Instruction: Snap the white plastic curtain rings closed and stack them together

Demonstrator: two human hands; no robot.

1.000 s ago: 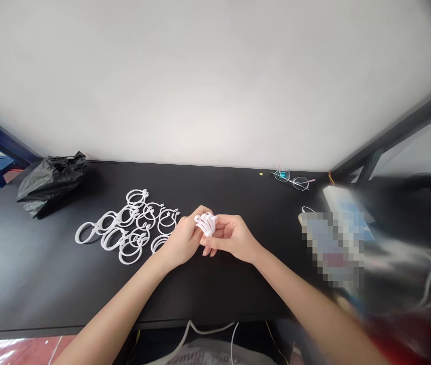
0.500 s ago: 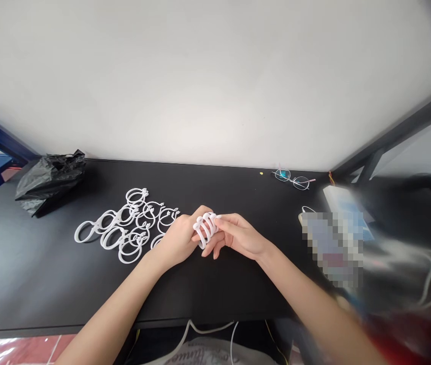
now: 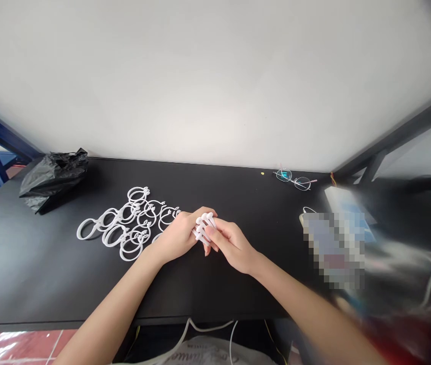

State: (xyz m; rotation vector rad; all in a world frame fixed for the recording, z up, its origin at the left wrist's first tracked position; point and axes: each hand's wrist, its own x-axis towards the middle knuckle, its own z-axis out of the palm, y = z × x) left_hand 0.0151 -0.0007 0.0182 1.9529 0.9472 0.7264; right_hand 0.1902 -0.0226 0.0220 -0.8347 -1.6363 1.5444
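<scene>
A cluster of several white plastic curtain rings [image 3: 202,228] with knobbed ends is held between both hands above the front middle of the desk. My left hand [image 3: 179,230] is closed round the cluster from the left side, its fingertips partly hidden. From the right, my right hand [image 3: 234,243] presses its thumb on the front of the rings, with its fingers curled beneath. More white open-ended rings [image 3: 86,229] lie in a loose, overlapping heap on the desk to the left. Part of that heap is hidden behind my left hand.
A crumpled black plastic bag [image 3: 54,177] sits at the back left of the black desk [image 3: 29,268]. Eyeglasses [image 3: 293,179] lie near the wall. At the right are a blurred-out phone-like item [image 3: 331,248] and a white and blue box [image 3: 348,215].
My right hand has turned, its thumb moving down onto the front of the rings. The held rings have tilted so their knobbed ends face more towards me.
</scene>
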